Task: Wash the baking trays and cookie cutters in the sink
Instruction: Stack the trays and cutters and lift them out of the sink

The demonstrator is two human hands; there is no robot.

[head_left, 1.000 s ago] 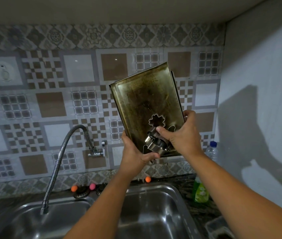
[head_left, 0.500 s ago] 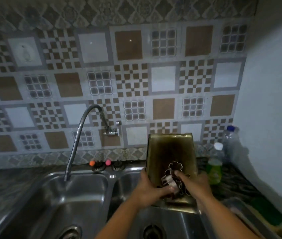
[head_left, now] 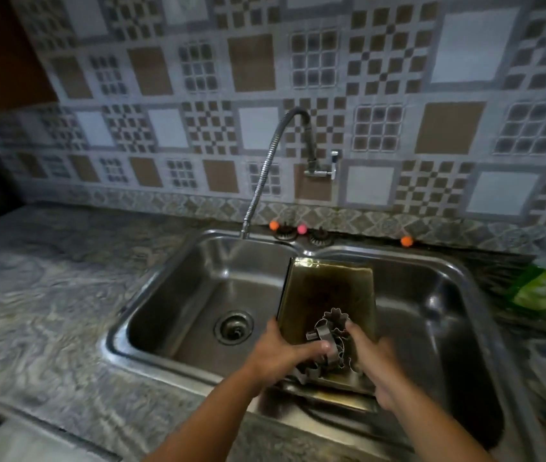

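A stained, brownish baking tray [head_left: 326, 291] is held low over the divider of the steel double sink [head_left: 195, 368], tilted away from me, with a second tray edge showing beneath it. Several metal cookie cutters [head_left: 331, 331] lie on its near end. My left hand [head_left: 281, 353] grips the tray's near left corner, thumb pressing on the cutters. My right hand [head_left: 370, 360] holds the near right edge with its fingers against the cutters.
A flexible metal tap [head_left: 265, 181] arches from the tiled wall over the left basin, whose drain [head_left: 234, 327] is open. A green soap bottle [head_left: 541, 285] stands on the right counter. Marbled counter [head_left: 41, 288] spreads to the left.
Both hands have brought the trays and cutters down from in front of the wall tiles to just above the sink. My view has tipped downward and to the left.
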